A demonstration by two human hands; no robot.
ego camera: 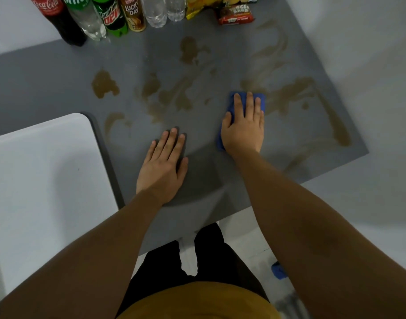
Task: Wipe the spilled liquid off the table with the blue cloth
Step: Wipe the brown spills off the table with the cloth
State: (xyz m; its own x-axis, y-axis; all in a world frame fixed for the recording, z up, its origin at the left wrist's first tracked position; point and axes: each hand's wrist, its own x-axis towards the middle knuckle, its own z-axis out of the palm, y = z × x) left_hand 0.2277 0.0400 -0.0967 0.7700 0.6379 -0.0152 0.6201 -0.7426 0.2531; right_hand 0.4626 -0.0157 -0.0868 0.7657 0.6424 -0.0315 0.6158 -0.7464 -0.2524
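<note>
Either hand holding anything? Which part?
Right hand presses flat on the middle of the blue cloth, thumb at its left edge. Left hand lies flat on the table, empty.

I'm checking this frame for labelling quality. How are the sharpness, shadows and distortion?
Head view: slightly soft all over, blurrier toward the right table edge; wide-angle bending curves the table edges; soft shadows sit beside the left hand and near edge; no harsh glare; the brown spill and blue cloth stay readable.
</note>
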